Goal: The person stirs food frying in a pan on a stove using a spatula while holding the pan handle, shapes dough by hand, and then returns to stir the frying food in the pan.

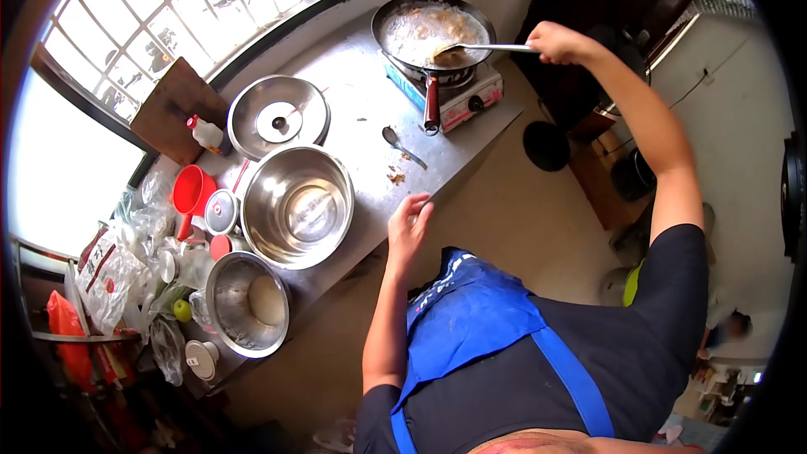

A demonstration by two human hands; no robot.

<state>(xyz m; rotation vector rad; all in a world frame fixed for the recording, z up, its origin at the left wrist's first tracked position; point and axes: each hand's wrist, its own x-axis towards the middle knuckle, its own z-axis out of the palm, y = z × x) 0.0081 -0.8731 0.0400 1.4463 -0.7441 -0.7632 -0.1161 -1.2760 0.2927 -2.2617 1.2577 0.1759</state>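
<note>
My right hand (558, 43) is closed around the handle of a long-handled metal spatula (498, 47). The spatula's head dips into a black wok (378, 40) at its right side. Bubbling, foamy liquid with light-brown pieces (420, 29) fills the wok, which sits on a portable gas stove (471, 99). Toward the near edge of the metal counter, my left hand (409, 227) is held up with its fingers loosely bent and apart, nothing in it. A metal spoon (403, 147) and some brown crumbs (396, 177) lie on the counter beyond that hand.
The metal counter (353, 118) also bears a large steel bowl (336, 210), a steel lid (252, 101), a smaller bowl (223, 294) with pale contents, a red dipper (190, 189), a white bottle (204, 133) and plastic bags (118, 277). The wok's wooden handle (432, 101) points toward me.
</note>
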